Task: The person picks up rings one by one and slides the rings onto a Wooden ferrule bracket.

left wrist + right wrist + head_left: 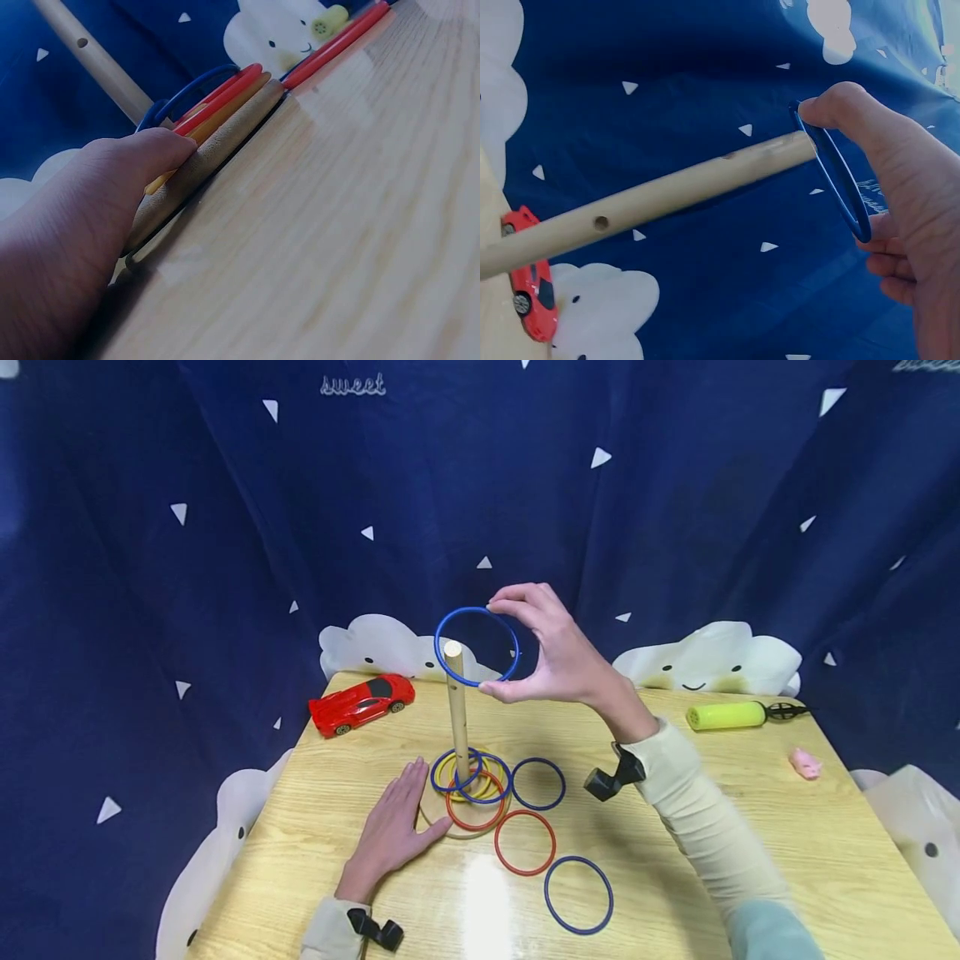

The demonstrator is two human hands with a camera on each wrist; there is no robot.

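Red toy car (362, 702) was parked at table's (750, 827) far left. Left hand (393, 828) was laid flat, fingers straight, thumb pressed against round wooden base (217, 154). Upright wooden peg (456, 710) was ringed by stacked hoops. Blue plastic ring (477, 646) was pinched by right hand (551, 647) beside peg's top.

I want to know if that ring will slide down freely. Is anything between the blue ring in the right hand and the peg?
Nothing visible. The right hand holds the blue ring at the peg top; the shaft below looks bare down to the rings already stacked at its base. The left hand only touches that base's edge.
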